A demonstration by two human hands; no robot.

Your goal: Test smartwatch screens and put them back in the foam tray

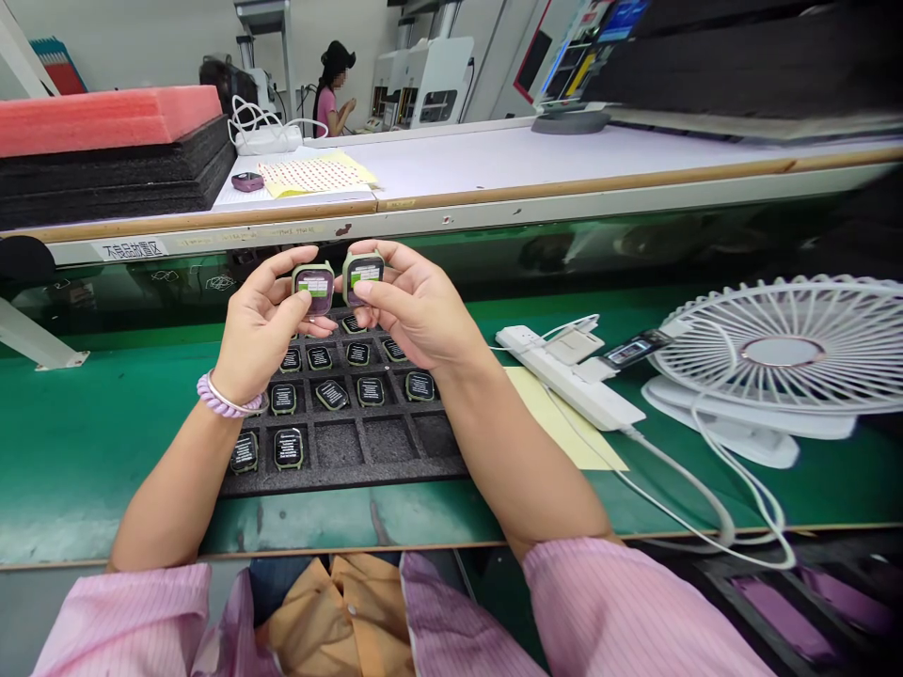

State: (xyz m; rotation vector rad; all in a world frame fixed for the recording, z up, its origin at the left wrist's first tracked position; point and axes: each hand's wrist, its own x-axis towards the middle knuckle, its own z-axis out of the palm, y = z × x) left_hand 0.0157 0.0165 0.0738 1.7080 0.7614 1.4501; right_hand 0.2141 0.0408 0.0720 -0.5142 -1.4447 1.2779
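Your glossy green tabletop (113, 414) stretches away left of your work, its near edge just in front of the tray. Beyond your hands, the long pale shelf with brown edging (486, 169) crosses the far side. Farther right stands the white, round, slatted plastic fan (782, 351). Below your hands lies the black rectangular foam tray (353, 478), holding green-framed, rounded-square watches (289, 448) with pale text on dark screens; one sits askew. Three front-row compartments (339, 444) on the right show their foam floors. The long white plastic power strip (575, 381) borders your right forearm's side.

Your left hand (261, 324) and right hand (423, 315) are raised over the tray's far part, fingers narrowed, each pinching a watch. The left green-framed watch (323, 303) shows white and green blocks with a purplish sheen; the right green-framed watch (368, 265), just beside it, shows similar blocks, partly covered by your thumb.
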